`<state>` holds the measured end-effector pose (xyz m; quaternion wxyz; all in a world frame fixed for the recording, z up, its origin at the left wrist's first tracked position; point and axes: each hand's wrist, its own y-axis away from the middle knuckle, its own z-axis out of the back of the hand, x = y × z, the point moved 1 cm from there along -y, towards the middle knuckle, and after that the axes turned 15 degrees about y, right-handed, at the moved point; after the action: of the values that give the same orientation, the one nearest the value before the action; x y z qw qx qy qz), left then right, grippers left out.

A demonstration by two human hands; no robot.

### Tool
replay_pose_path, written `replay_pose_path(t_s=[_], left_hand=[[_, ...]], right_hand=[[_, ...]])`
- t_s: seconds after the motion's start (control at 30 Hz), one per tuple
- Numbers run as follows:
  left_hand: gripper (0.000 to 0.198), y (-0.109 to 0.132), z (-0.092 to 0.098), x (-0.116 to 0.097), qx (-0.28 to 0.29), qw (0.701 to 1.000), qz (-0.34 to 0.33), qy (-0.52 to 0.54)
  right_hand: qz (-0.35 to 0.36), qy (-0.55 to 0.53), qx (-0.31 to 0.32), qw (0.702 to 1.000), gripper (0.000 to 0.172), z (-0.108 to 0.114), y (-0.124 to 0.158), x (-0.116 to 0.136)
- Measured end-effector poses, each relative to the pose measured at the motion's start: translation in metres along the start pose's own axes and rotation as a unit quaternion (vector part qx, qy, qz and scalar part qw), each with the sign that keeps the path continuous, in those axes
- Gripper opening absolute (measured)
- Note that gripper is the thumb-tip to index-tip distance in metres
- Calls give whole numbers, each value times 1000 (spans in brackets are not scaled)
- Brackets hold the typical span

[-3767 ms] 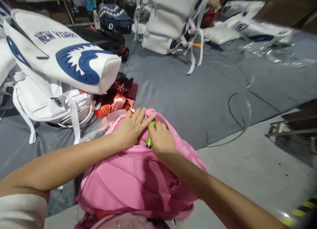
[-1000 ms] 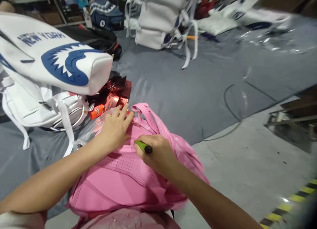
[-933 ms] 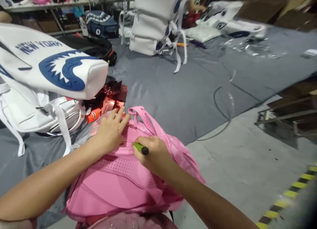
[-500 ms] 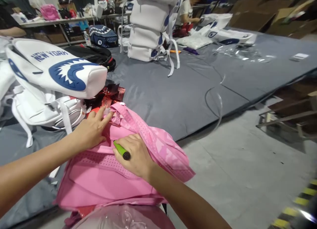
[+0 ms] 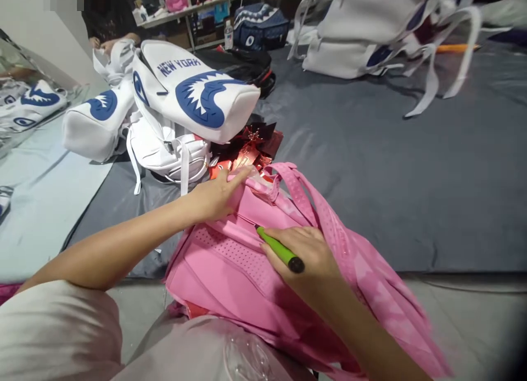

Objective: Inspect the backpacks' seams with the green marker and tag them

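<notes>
A pink backpack [image 5: 234,265] with perforated padding lies tilted across the table's front edge and my lap, its strap [image 5: 307,200] on the right. My left hand [image 5: 216,197] rests on its upper part, fingers stretched out, beside a bit of clear plastic. In my right hand [image 5: 308,255] is a green marker pen [image 5: 280,249] with dark ends; its tip points at the bag's pink panel. The right fingertips are partly hidden. Crumpled red foil packaging [image 5: 251,156] lies just past my left hand.
White backpacks with blue shark mouths [image 5: 201,98] are piled at left, and more white ones [image 5: 358,24] are stacked behind. A black bag [image 5: 234,65], a navy bag [image 5: 263,29] and a bottle [image 5: 228,35] stand farther back on the grey table cover [image 5: 370,167]. Another person's hands [image 5: 115,43] are at upper left.
My view has swung left, so the bags and both hands appear farther right. My left hand stays on the pink backpack; my right still holds the green marker pen.
</notes>
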<state>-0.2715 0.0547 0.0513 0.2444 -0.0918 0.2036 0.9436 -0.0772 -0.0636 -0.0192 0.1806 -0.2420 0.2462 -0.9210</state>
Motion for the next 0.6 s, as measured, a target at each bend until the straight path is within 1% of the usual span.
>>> replay_pose_path(t_s=[0.07, 0.13, 0.2, 0.3, 0.4, 0.5, 0.6], left_hand=[[103, -9, -4, 9, 21, 1000, -12, 13], [107, -18, -7, 17, 43, 998, -31, 35], [109, -25, -8, 23, 50, 996, -49, 61], [107, -31, -8, 31, 54, 991, -75, 93], [107, -35, -9, 36, 66, 988, -91, 108], [112, -38, -8, 36, 75, 989, -77, 101], [126, -39, -9, 27, 77, 994, -38, 61]], right_hand=[[-11, -15, 3, 1000, 13, -9, -7, 2], [-22, -54, 27, 998, 17, -18, -17, 4], [-27, -90, 60, 994, 21, -25, -26, 7], [-34, -77, 94, 992, 24, -30, -34, 9], [-50, -61, 90, 993, 23, -30, -35, 8], [-68, -89, 87, 990, 22, -32, -36, 7], [-74, -103, 104, 986, 21, -35, -38, 7]])
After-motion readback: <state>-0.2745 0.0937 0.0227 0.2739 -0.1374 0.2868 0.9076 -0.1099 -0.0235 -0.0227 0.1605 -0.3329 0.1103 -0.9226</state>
